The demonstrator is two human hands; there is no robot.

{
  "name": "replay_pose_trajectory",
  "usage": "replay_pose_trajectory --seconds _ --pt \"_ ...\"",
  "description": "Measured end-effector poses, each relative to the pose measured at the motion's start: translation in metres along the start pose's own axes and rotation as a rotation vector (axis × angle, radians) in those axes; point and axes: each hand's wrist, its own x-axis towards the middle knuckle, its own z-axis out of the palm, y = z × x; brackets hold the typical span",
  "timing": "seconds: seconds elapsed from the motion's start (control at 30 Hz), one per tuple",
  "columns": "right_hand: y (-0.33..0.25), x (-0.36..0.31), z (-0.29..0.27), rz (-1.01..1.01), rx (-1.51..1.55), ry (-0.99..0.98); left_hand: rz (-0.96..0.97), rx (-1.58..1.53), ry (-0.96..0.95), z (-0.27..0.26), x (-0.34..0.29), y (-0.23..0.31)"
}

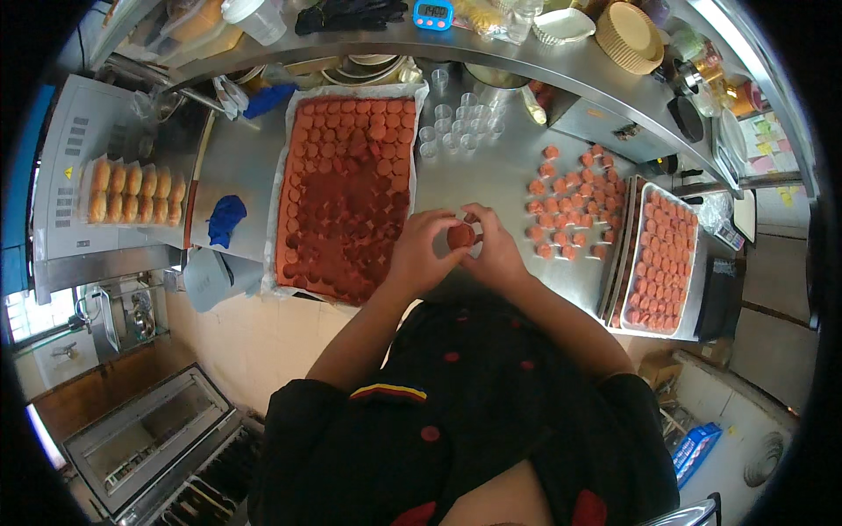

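Note:
Over the steel table, in front of my body, my two hands meet around a small red cake round point(460, 235). My left hand point(421, 254) grips it between thumb and fingers. From the other side, the curled fingers of my right hand point(494, 250) close on it; a pale, clear edge shows beside the round, too small to make out. Left of my hands lies a large red sheet cake point(282, 210) on white paper, cut into many circles, with darker gaps in its nearer part. Small clear plastic cups point(460, 125) stand beyond my hands.
Small red-filled portions point(561, 210) stand grouped at right, beside a metal tray point(624, 307) of more portions. A blue cloth point(226, 219) lies at left, near packaged buns point(132, 193). A steel shelf point(368, 48) overhangs the table's back, holding a blue timer point(433, 13).

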Motion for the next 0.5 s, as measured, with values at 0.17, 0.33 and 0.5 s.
replay_pose_trajectory --seconds 0.17,0.33,0.5 --pt "-0.004 -0.012 0.002 -0.021 -0.073 -0.006 -0.240 -0.180 -0.080 -0.001 -0.004 0.016" --pt "-0.007 -0.014 0.005 -0.142 -0.123 0.082 -0.559 -0.925 -0.055 0.014 -0.013 -0.004" --pt "-0.010 -0.015 0.011 -0.192 -0.143 0.108 -0.771 -1.216 -0.072 0.013 -0.017 0.004"
